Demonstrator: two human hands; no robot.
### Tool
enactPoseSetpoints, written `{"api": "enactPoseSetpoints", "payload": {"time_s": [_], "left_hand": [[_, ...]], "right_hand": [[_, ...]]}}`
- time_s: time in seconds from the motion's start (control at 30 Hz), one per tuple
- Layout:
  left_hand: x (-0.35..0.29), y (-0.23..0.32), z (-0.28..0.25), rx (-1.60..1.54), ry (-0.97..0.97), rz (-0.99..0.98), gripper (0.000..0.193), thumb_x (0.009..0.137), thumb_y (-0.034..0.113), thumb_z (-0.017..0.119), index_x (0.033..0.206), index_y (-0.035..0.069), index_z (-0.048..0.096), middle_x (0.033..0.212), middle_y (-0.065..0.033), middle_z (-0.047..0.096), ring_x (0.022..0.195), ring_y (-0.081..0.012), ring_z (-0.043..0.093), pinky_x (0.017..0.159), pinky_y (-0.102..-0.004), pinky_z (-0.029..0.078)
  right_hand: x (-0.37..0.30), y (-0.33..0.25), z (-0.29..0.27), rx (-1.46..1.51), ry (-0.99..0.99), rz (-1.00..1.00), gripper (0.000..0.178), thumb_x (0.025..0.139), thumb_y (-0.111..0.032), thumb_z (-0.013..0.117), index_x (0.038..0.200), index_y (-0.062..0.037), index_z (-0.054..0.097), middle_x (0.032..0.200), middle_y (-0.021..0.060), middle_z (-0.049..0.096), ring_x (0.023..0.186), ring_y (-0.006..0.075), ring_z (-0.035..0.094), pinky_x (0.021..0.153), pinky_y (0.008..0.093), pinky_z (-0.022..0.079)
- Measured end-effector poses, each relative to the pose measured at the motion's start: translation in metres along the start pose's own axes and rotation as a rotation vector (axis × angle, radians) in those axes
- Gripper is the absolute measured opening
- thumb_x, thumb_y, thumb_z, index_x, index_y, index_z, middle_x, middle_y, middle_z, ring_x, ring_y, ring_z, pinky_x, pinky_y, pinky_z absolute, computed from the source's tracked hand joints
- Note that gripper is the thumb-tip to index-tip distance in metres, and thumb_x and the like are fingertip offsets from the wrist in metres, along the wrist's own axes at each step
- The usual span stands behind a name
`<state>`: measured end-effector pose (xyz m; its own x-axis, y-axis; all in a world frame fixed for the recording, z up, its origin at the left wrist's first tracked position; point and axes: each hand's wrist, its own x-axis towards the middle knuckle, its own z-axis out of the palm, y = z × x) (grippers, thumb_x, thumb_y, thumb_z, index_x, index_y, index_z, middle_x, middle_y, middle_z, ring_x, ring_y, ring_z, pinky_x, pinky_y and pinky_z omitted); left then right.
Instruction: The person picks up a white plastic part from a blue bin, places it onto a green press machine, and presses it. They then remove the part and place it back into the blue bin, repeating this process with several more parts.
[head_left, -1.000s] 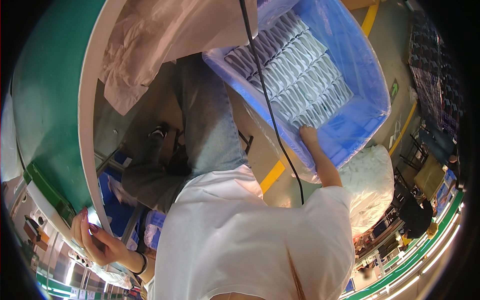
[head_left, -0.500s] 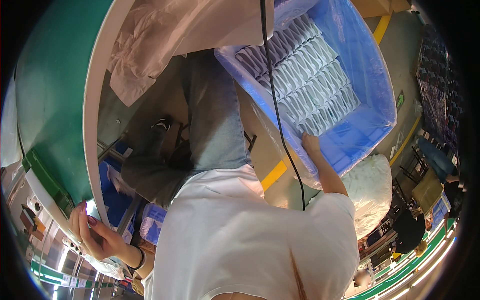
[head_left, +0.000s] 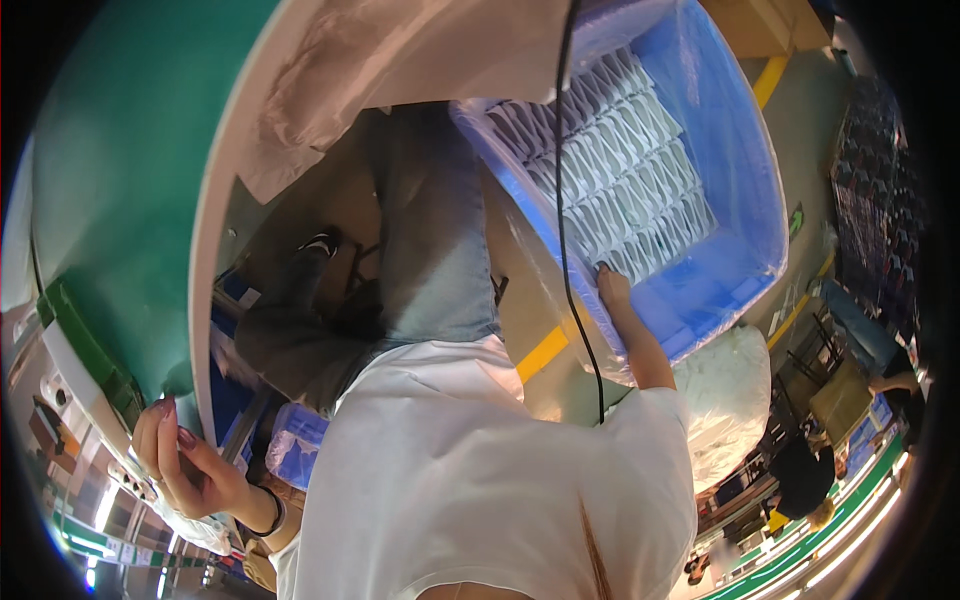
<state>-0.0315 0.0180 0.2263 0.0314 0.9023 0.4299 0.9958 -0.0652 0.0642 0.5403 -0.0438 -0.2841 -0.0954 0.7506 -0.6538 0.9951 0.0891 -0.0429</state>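
My right hand (head_left: 614, 288) reaches over the near side of a large blue bin (head_left: 745, 255), its fingers drawn together at the near end of the packed white curved pieces (head_left: 640, 200). The pieces stand close together in several rows. What the fingertips hold, if anything, is too small to make out. My left hand (head_left: 188, 468) hovers at the near edge of the green-topped table (head_left: 120, 200), fingers loosely bent and apart. Nothing shows between them.
Clear plastic lines the bin. A black cable (head_left: 562, 200) hangs across its left side. White sheeting (head_left: 400, 65) drapes over the table edge. A white plastic-wrapped bundle (head_left: 735, 400) stands beside the bin. A smaller blue bin (head_left: 297, 445) sits under the table. Other people (head_left: 800, 480) are at far right.
The view has shifted slightly, so the table edge appears further right. A bright glint by my left fingertips is gone. My right hand stays at the same row end.
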Motion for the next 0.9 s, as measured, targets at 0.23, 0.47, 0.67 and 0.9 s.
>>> {"api": "enactPoseSetpoints", "payload": {"time_s": [0.23,0.47,0.67,0.9], "left_hand": [[0.009,0.001,-0.004,-0.047,-0.011,0.009,0.019,0.085,-0.005,0.051,0.1,-0.009,0.063,0.099,-0.0204,0.063,0.089,-0.0335,0.061,0.076,-0.0408,0.052],[0.017,0.01,0.0,-0.124,0.008,0.015,0.021,0.078,-0.005,0.055,0.096,-0.006,0.065,0.091,-0.0177,0.064,0.085,-0.032,0.06,0.075,-0.0406,0.051],[-0.017,0.03,0.018,-0.765,0.084,0.252,0.016,0.078,0.004,0.052,0.092,0.0,0.058,0.07,-0.0144,0.064,0.06,-0.0266,0.062,0.057,-0.041,0.053],[-0.049,0.017,0.178,-0.68,-0.404,-0.301,0.046,0.09,0.013,0.062,0.133,0.006,0.048,0.128,-0.0135,0.054,0.111,-0.0244,0.053,0.087,-0.0368,0.047]], "right_hand": [[0.002,-0.018,-0.043,-0.018,-0.116,0.029,0.018,0.083,-0.013,0.056,0.09,-0.0026,0.068,0.09,0.0202,0.069,0.087,0.0356,0.068,0.075,0.0472,0.054],[0.003,-0.052,-0.221,0.182,0.305,0.192,0.021,0.09,-0.025,0.055,0.092,-0.0063,0.066,0.075,0.0225,0.063,0.072,0.0406,0.063,0.067,0.0493,0.049],[-0.066,-0.234,-0.441,1.196,1.021,-0.523,0.016,0.087,-0.005,0.063,0.102,-0.0051,0.066,0.089,0.01,0.07,0.076,0.0184,0.068,0.071,0.0288,0.053],[0.129,-0.368,-0.406,0.896,1.199,-0.035,0.078,0.075,-0.028,0.078,0.135,0.0017,0.037,0.111,0.0224,0.06,0.098,0.0329,0.062,0.084,0.0378,0.05]]}}
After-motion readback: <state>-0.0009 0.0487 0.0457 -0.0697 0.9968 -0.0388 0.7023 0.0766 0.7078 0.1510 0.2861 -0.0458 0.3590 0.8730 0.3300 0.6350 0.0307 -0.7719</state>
